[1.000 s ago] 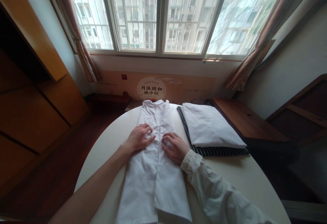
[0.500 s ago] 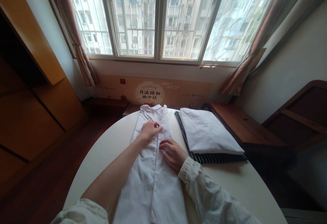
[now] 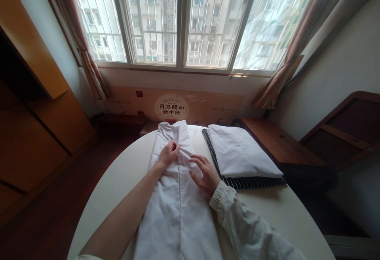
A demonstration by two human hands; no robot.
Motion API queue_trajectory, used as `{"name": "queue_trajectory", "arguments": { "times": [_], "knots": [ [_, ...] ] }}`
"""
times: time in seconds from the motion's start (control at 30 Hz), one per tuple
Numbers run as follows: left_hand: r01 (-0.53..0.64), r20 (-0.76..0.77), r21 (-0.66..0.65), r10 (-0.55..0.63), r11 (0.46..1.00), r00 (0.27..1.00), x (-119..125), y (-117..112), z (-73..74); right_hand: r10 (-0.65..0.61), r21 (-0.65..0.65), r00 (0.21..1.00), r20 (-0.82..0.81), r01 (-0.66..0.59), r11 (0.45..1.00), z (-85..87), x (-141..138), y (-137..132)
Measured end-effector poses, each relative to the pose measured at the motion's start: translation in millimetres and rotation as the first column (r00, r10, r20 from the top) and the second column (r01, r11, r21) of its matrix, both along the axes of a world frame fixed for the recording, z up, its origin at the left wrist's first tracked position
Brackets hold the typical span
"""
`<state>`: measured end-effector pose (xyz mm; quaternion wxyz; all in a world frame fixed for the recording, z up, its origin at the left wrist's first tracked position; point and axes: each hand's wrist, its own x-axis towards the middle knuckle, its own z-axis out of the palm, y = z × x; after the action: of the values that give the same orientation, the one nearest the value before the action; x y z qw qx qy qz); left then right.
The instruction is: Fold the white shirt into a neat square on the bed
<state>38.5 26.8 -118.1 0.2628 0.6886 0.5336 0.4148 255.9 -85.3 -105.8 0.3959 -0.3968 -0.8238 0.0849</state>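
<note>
A white garment that looks like a shirt (image 3: 190, 220) lies lengthwise on the white table (image 3: 109, 188), folded narrow, with a seam down its middle and its collar end at the far edge. My left hand (image 3: 170, 153) is closed in a pinch on the cloth near that end, bunching it slightly. Just to its right and nearer to me, my right hand (image 3: 205, 175) is over the garment's right side with fingers apart and curved. It appears to hold nothing; whether its fingertips touch the cloth is hard to see.
Right of the garment, a folded white cloth (image 3: 240, 149) rests on a dark striped cloth (image 3: 255, 183). A wooden bench (image 3: 267, 139) stands beyond the table's right edge. Orange-brown cabinets (image 3: 56, 129) are on the left, and a barred window (image 3: 184, 26) is ahead.
My left hand has drawn the garment's far end slightly left, wrinkling it. My right hand has shifted a little right, its fingers spreading. The view has moved slightly.
</note>
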Motion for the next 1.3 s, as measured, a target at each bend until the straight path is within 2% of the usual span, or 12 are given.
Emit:
{"name": "queue_trajectory", "arguments": {
  "times": [0.1,0.23,0.33,0.43,0.53,0.63,0.7,0.8,0.97,1.13,1.23,1.3],
  "knots": [
    [-0.012,-0.061,-0.014,0.011,1.000,0.998,1,-5,1.7,-0.079,-0.056,0.997,-0.018,0.078,0.995,6.5,4,20],
    [-0.064,-0.251,0.082,0.083,0.995,0.964,7,-13,6.8,-0.210,-0.156,0.978,0.015,0.210,0.965,11.2,6,70],
    [-0.099,-0.187,0.067,0.110,0.993,0.976,6,-15,8.3,-0.229,-0.204,0.973,0.032,0.231,0.951,2.8,0,105],
    [-0.055,-0.115,-0.016,0.052,0.998,0.992,0,-11,7.8,-0.191,-0.239,0.981,0.017,0.189,0.952,-15.3,-12,121],
    [0.031,-0.143,-0.079,-0.042,0.996,0.989,-10,-4,8.7,-0.137,-0.217,0.983,0.126,0.162,0.963,-31.9,-21,119],
    [0.056,-0.207,-0.093,-0.075,0.994,0.975,-18,0,11.0,-0.150,-0.162,0.955,0.256,0.195,0.967,-33.7,-25,110],
    [-0.063,-0.299,-0.009,0.057,0.998,0.953,-22,0,10.9,-0.181,-0.147,0.942,0.283,0.229,0.962,-26.2,-25,104],
    [-0.227,-0.443,0.107,0.251,0.968,0.861,-25,-1,6.6,-0.239,-0.146,0.916,0.322,0.298,0.943,-10.7,-26,97],
    [-0.098,-0.602,0.023,0.092,0.995,0.794,-19,-6,-0.6,-0.281,-0.124,0.847,0.451,0.371,0.920,9.4,-25,88],
    [0.016,-0.618,-0.008,-0.017,1.000,0.786,-12,-11,1.2,-0.249,-0.166,0.808,0.534,0.389,0.906,22.2,-14,79],
    [0.022,-0.576,0.049,0.011,0.999,0.817,-9,-12,7.5,-0.303,-0.146,0.809,0.504,0.426,0.893,17.6,-12,74],
    [-0.039,-0.561,0.100,0.089,0.994,0.823,-7,-11,15.3,-0.355,-0.098,0.823,0.442,0.438,0.893,9.0,-13,73]
  ]
}}
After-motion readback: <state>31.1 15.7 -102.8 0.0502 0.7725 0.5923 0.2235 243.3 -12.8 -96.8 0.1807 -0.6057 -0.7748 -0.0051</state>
